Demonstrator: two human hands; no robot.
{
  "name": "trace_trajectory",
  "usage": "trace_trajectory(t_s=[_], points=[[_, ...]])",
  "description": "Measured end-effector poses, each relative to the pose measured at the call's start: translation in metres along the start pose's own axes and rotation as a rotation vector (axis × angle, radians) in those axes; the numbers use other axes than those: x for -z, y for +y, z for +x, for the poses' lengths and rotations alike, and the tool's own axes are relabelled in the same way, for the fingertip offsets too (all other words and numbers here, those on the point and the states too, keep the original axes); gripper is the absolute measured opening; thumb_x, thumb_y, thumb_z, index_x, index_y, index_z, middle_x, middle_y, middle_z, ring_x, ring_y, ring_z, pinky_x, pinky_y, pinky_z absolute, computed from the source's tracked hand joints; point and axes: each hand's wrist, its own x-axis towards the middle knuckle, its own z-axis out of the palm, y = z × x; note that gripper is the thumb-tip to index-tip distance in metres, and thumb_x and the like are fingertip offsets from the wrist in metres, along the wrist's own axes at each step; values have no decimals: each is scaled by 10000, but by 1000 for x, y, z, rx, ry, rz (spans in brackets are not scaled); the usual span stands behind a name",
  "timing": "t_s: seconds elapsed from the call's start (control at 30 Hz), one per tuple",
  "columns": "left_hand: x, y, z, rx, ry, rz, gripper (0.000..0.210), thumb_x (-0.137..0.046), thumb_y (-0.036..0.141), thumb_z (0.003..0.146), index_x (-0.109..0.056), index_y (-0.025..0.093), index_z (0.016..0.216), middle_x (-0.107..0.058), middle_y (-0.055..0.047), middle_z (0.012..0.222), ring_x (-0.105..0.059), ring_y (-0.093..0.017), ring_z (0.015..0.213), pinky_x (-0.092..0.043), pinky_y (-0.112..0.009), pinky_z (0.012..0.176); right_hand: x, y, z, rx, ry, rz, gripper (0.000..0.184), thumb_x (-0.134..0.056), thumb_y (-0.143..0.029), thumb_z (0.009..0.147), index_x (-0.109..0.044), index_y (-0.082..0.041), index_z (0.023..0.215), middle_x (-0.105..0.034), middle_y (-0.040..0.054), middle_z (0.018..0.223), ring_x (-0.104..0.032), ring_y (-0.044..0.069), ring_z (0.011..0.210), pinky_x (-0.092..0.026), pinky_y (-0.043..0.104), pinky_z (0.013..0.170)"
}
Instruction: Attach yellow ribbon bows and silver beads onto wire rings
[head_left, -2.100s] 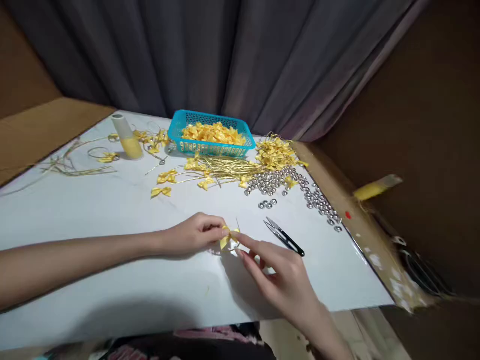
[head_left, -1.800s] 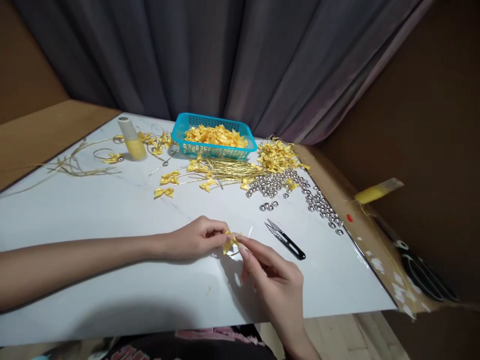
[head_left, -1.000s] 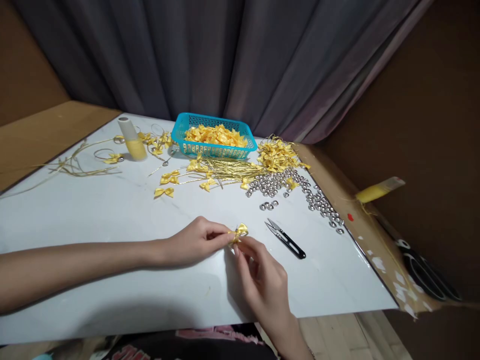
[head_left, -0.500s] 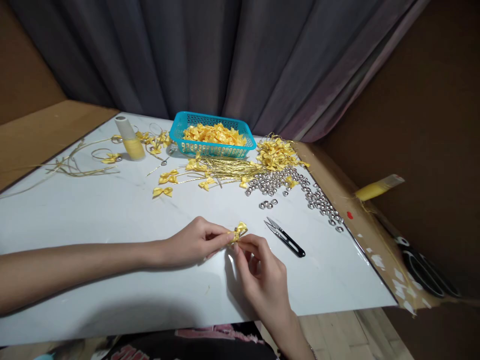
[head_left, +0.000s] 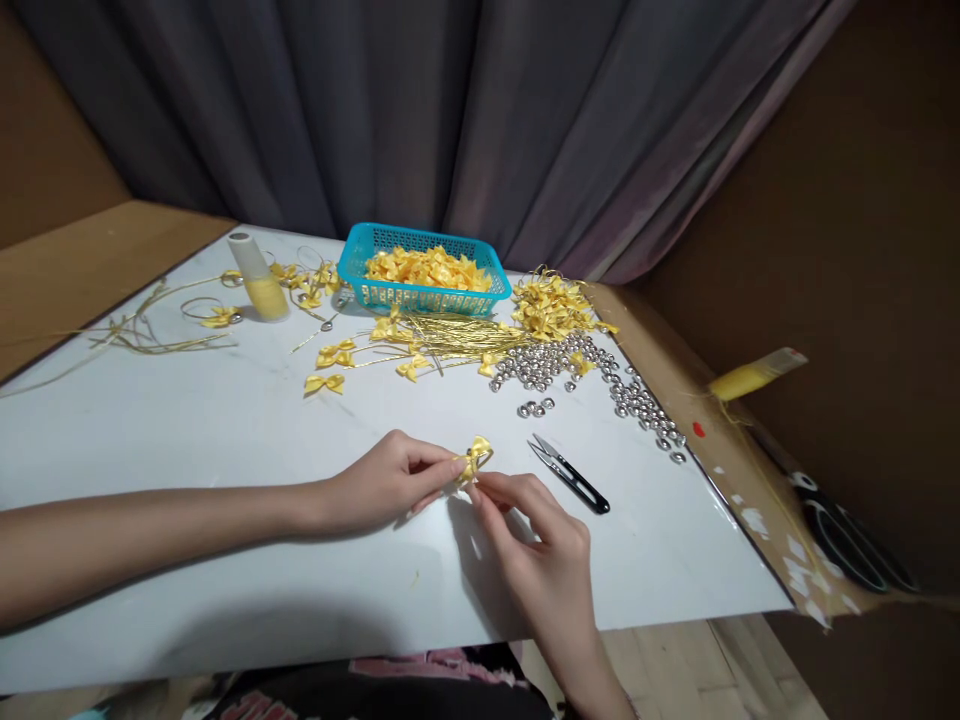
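Observation:
My left hand [head_left: 394, 482] pinches a yellow ribbon bow [head_left: 475, 453] between thumb and forefinger, above the white tabletop. A thin gold loop shows at the bow's right side. Just below the bow, the fingertips of my right hand [head_left: 551, 545] are pinched together; whatever they grip is too small to make out. Thread snips [head_left: 571, 475] with black handles lie to the right, blades pointing up and left. Beyond the hands are loose yellow bows [head_left: 324, 384], a bundle of gold cords [head_left: 461, 337] and a heap of silver beads [head_left: 534, 368].
A blue basket [head_left: 349, 264] of yellow bows stands at the back, with a pile of corded bows [head_left: 553, 308] beside it. A spool of yellow thread [head_left: 264, 285] stands upright at the left. Big scissors [head_left: 844, 540] and another spool [head_left: 757, 376] are at the right.
My right hand has shifted slightly right and its fingers have stretched out a little. More of the bow shows now, slightly turned, while my left hand stays nearly still.

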Motion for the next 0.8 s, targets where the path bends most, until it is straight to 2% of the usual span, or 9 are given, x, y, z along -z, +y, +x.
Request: trace_trajectory(t_s=[0.13,0.27,0.5,0.63,0.8], points=[[0,-1,1,0,13,2,479,-415,414,929,-419,164,521,-378,61,445,-343,-73,441,-288,-218,475,7,1,2,37,92,-29,135,-595,-130,842,-684,-226,877,-646,12,751,-578,150,688,-481,269,546],[0,-1,1,11,8,-4,472,-422,391,928,-413,165,513,-377,61,431,-336,-73,430,-284,-220,469,13,5,5,89,131,-57,153,-588,-112,848,-663,-240,881,-621,4,721,-526,174,739,-460,307,609],[0,-3,1,-8,10,3,468,-420,392,929,-426,164,521,-391,63,425,-344,-66,415,-294,-209,459,5,8,5,142,1,-148,140,-517,-107,869,-582,-216,812,-589,44,860,-502,208,869,-443,391,756],[-1,-2,2,-6,4,3,480,-420,402,926,-412,167,508,-389,62,417,-342,-67,414,-293,-210,455,-1,12,2,90,9,-153,115,-494,-134,884,-575,-208,850,-531,58,916,-506,209,907,-450,389,765],[-1,-1,1,-5,-1,-12,482,-422,402,927,-416,166,507,-386,63,414,-341,-65,410,-291,-212,452,-1,10,2,54,-4,-111,112,-470,-142,894,-553,-207,855,-534,52,903,-516,199,899,-449,363,761]])
